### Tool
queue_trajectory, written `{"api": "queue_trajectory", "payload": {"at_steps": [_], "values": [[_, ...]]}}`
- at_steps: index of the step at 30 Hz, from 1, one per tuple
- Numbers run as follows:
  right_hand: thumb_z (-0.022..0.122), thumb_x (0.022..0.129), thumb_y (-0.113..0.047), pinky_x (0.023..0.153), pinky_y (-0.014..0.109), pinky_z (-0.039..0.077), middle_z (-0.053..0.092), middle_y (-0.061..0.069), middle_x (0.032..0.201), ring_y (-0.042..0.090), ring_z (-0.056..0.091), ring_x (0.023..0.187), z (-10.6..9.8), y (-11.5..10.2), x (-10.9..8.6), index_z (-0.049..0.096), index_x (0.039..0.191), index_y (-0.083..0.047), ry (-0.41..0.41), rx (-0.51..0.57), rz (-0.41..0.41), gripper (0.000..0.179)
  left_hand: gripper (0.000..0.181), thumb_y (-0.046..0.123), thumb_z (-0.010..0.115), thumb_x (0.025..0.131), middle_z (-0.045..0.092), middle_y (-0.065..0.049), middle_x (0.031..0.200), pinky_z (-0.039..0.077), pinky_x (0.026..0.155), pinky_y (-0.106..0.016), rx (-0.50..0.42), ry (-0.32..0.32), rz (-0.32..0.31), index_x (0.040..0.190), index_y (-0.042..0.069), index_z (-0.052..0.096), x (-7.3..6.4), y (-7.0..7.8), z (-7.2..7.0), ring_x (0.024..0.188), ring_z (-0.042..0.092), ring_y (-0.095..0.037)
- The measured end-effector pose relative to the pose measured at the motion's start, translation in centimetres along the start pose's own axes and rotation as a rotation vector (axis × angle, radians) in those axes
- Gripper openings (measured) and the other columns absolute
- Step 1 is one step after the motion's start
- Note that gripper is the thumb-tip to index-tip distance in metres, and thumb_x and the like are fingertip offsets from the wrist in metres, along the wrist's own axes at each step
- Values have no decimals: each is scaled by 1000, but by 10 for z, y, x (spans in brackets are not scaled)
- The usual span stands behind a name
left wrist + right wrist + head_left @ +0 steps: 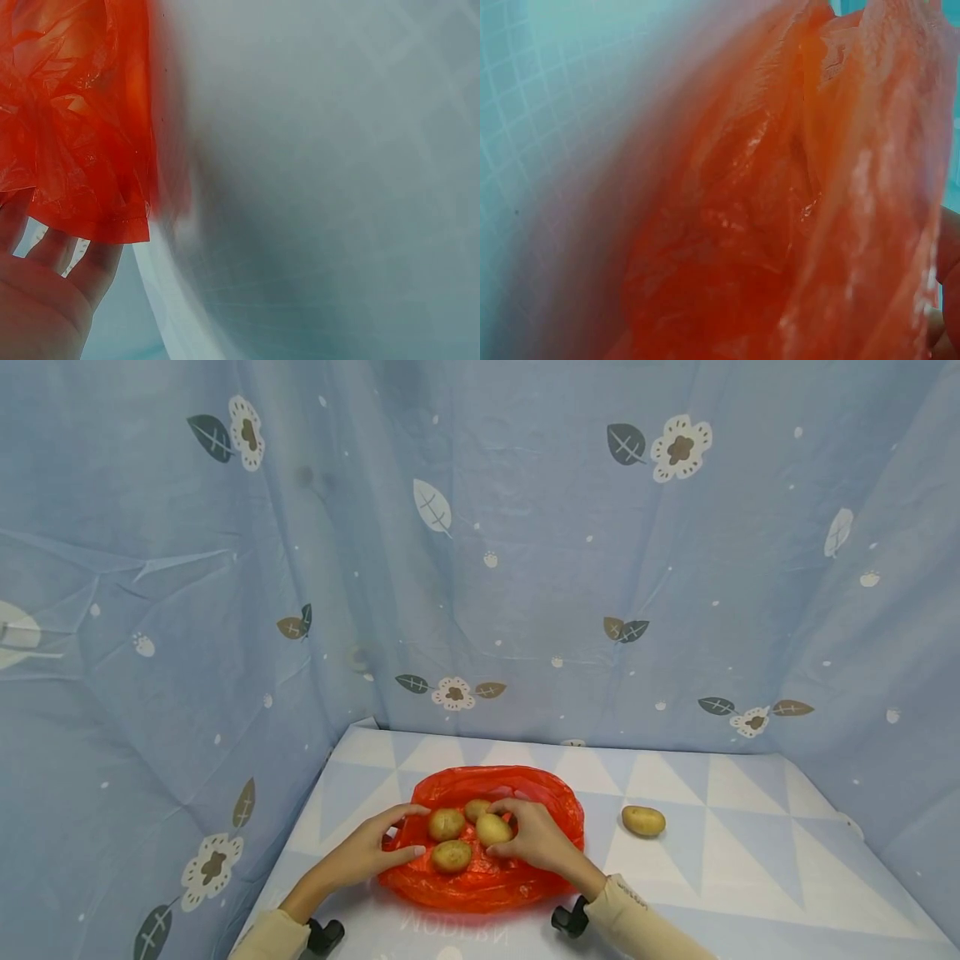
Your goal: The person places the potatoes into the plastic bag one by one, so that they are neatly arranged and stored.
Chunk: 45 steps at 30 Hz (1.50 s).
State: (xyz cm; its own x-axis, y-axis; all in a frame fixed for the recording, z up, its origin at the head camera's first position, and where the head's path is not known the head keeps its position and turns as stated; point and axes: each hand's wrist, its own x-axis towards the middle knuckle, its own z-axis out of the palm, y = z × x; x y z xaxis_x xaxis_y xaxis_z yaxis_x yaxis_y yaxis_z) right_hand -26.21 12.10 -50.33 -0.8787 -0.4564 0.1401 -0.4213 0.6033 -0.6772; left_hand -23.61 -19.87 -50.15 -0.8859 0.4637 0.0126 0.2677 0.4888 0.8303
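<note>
A red plastic bag (517, 889) lies spread with its mouth facing up, and several potatoes (452, 857) sit in it. My right hand (536, 835) reaches over the bag's right side and pinches a pale potato (492, 828) between thumb and fingers. At the bag's left edge is my left hand (378, 846), thumb and fingers spread apart over the rim, beside the nearer potatoes. The left wrist view shows the left fingers (97, 270) reaching behind the red film (90, 165). In the right wrist view the bag (780, 225) hides most of the right hand.
Another potato (642, 821) lies on the patterned tablecloth (750, 860) to the right of the bag. Blue floral curtains (525, 568) hang behind the table and along both sides. Dark wrist-camera mounts (570, 918) sit under the sleeves.
</note>
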Motion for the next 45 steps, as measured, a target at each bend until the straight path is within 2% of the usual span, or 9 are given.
{"api": "queue_trajectory", "payload": {"at_steps": [8,15,23,30,34,37,42,45], "values": [[94,75,-26,76,27,51,66,-11,100,12,58,92,2,-3,-1,72,116,-16,-29,-11,-17,48,53,30,75,96,58,-4,134,52,90,-41,-6,-3,-1,144,18,55,0,3,0,113,55,-26],[94,74,-26,83,29,52,68,-10,108,11,60,97,10,1,-1,72,121,-13,-66,-34,-25,53,52,29,75,96,59,-5,132,52,87,-38,-26,-15,-6,143,18,55,1,6,0,112,55,-25],[93,76,-25,86,30,53,69,-11,108,9,60,97,12,2,-2,72,120,-13,-84,-46,-36,50,52,30,75,96,59,-5,131,52,88,-38,-24,-22,-5,143,19,55,2,6,-1,111,54,-25],[90,81,-20,83,31,54,71,-2,111,17,63,96,-4,-6,-7,72,120,-9,-46,11,-66,44,55,35,74,96,59,-6,131,53,88,-37,-14,-27,28,144,18,54,3,5,-1,111,54,-26],[87,84,-14,78,34,57,72,6,111,25,66,90,-15,-6,-11,71,118,-6,4,45,-116,37,55,34,74,96,59,-5,132,53,87,-35,-6,-23,22,145,18,54,3,3,-1,111,55,-26],[86,85,-14,77,38,58,71,9,108,28,67,89,-25,-5,-15,72,116,-8,43,58,-114,34,55,33,75,96,59,-3,131,53,88,-35,-6,-18,6,145,19,54,2,3,-1,112,55,-25],[85,87,-16,79,39,58,71,8,108,26,68,90,-44,-1,-23,72,117,-14,104,70,-99,32,53,29,74,96,59,-4,128,52,87,-37,-6,-17,-1,144,18,55,-1,5,-1,111,54,-25],[83,89,-17,80,38,59,72,6,106,23,68,91,-55,2,-27,72,118,-14,132,73,-94,32,52,28,75,96,59,-5,129,52,88,-39,-15,-15,2,143,18,55,-2,6,-1,111,54,-25]]}}
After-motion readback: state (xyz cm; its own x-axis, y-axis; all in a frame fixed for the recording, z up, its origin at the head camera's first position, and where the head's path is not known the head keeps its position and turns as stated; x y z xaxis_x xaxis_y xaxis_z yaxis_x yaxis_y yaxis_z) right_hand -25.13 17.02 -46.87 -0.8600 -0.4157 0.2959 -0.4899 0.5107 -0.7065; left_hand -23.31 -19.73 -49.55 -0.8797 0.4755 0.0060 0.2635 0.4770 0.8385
